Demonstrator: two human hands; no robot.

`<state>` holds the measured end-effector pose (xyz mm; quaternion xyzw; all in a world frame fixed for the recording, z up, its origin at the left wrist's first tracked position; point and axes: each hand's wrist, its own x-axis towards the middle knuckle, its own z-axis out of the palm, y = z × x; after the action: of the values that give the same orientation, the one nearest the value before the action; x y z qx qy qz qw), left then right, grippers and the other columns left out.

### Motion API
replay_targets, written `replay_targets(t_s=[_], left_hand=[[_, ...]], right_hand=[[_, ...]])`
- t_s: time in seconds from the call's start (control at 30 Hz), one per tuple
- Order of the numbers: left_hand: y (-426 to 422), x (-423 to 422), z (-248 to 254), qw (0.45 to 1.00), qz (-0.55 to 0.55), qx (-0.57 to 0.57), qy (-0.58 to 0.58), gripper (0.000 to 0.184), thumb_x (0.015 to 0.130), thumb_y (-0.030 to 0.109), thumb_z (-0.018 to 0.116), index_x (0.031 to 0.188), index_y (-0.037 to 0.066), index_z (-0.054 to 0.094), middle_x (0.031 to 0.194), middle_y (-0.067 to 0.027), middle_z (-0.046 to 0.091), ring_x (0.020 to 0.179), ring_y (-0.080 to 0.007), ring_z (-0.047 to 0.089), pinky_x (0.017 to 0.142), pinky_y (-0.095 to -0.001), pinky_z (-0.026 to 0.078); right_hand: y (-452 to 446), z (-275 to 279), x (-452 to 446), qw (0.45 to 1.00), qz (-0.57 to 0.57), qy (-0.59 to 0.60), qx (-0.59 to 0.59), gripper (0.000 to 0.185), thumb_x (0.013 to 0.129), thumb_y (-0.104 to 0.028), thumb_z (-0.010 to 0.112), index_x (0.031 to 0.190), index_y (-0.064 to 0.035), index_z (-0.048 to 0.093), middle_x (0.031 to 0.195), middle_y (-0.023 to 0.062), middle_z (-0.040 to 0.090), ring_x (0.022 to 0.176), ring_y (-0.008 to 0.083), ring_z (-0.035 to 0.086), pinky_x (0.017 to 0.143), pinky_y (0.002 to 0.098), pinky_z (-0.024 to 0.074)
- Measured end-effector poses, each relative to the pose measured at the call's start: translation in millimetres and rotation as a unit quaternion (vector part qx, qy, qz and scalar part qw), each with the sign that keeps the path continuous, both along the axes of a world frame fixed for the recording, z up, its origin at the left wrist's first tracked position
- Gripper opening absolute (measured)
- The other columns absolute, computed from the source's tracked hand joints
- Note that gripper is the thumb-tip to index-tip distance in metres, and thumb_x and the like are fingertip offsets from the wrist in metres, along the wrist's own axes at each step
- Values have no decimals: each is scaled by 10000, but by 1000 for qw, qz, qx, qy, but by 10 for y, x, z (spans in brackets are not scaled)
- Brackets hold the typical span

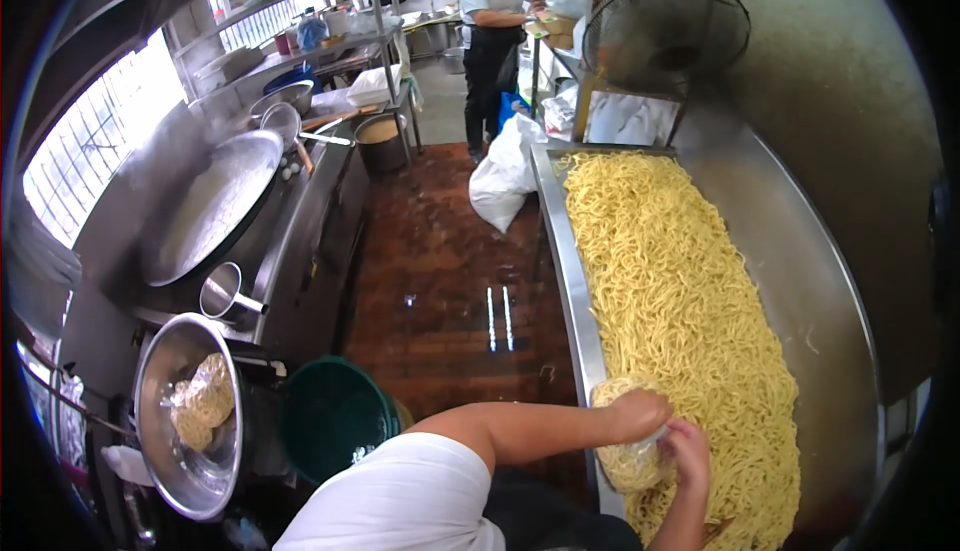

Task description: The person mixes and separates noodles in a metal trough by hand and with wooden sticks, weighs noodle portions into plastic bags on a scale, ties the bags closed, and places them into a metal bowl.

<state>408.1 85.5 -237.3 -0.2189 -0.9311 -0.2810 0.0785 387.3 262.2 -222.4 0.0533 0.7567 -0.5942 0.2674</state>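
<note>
A clear plastic bag of yellow noodles point(632, 469) rests at the near left edge of the metal tray table point(574, 286). My left hand point(640, 415) is closed at the top of this bag, its arm reaching across from the left. Close beside it, my right hand point(688, 451) pinches the gathered plastic at the bag's neck. A long heap of loose yellow noodles point(680, 281) spreads along the table beyond and to the right of both hands. Part of the bag is hidden behind my left hand and forearm.
To the left, a steel bowl point(150, 421) holds bagged noodles beside a green bucket point(335, 421). A large wok point(215, 206) sits on the stove, with a metal dipper point(230, 293) nearby. A person point(492, 41) stands beyond a white sack point(505, 176). The floor point(440, 251) looks wet.
</note>
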Motion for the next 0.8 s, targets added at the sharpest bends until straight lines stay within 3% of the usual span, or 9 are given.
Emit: replay_targets(t_s=[0.17, 0.37, 0.47, 0.53, 0.57, 0.63, 0.67, 0.77, 0.8], left_hand=[[109, 98, 69, 990, 66, -24, -118, 189, 806, 154, 561, 899, 5, 632, 907, -189, 646, 820, -331, 661, 698, -428, 531], [-38, -57, -73, 971, 22, -4, -238, 244, 792, 186, 567, 878, -16, 674, 899, -246, 674, 825, -351, 675, 704, -448, 533], [-19, -188, -285, 973, 6, 46, -225, 207, 784, 164, 567, 759, -13, 673, 729, -195, 665, 680, -288, 673, 578, -424, 513], [-51, -239, -185, 891, 23, 133, -433, 209, 785, 167, 575, 723, -16, 656, 626, -153, 619, 520, -238, 601, 440, -387, 454], [-38, -238, -177, 892, 22, 133, -432, 209, 785, 167, 575, 723, -16, 656, 626, -153, 619, 520, -238, 601, 440, -387, 454], [-4, -203, -170, 713, 45, 356, -603, 233, 792, 175, 570, 669, -13, 634, 538, -118, 551, 423, -198, 512, 364, -352, 387], [26, -187, -155, 710, 44, 358, -605, 233, 792, 175, 570, 669, -13, 634, 538, -118, 551, 423, -198, 512, 364, -352, 387], [76, -198, -167, 816, 63, 283, -500, 256, 789, 200, 573, 680, -20, 648, 549, -147, 567, 440, -221, 544, 402, -375, 422], [63, -240, -265, 881, 19, 239, -407, 291, 767, 241, 608, 679, -32, 657, 580, -181, 591, 467, -276, 566, 461, -396, 449]], right_hand=[[-26, -476, 172, 982, -41, 185, -17, 240, 761, 33, 658, 1000, 14, 652, 837, 41, 648, 708, 85, 596, 665, 215, 491], [-89, -488, 210, 974, -63, 218, 3, 188, 770, 26, 647, 958, 26, 636, 819, 39, 614, 659, 74, 550, 621, 211, 476], [-82, -510, 231, 970, -86, 227, -23, 124, 773, 21, 648, 894, 19, 619, 790, 31, 602, 645, 76, 542, 606, 213, 468], [-73, -502, 252, 965, -97, 242, -31, 92, 775, 16, 652, 856, 14, 608, 772, 28, 599, 648, 77, 544, 600, 215, 466], [-58, -461, 288, 956, -69, 285, 22, 77, 779, 11, 657, 830, 11, 600, 751, 24, 598, 639, 75, 542, 594, 216, 464], [-66, -388, 337, 942, -40, 325, 80, 73, 783, 6, 662, 804, 8, 592, 730, 19, 598, 630, 72, 540, 587, 217, 463], [-92, -347, 344, 955, -59, 279, 77, 66, 785, -1, 669, 808, 8, 607, 725, 23, 610, 628, 74, 548, 586, 220, 462], [-112, -349, 345, 969, -96, 223, 50, 62, 790, -12, 677, 832, 8, 636, 729, 33, 634, 622, 83, 564, 583, 230, 463], [-118, -351, 335, 970, -115, 211, 23, 71, 791, -15, 678, 853, 7, 651, 737, 39, 646, 617, 90, 574, 581, 236, 464]])
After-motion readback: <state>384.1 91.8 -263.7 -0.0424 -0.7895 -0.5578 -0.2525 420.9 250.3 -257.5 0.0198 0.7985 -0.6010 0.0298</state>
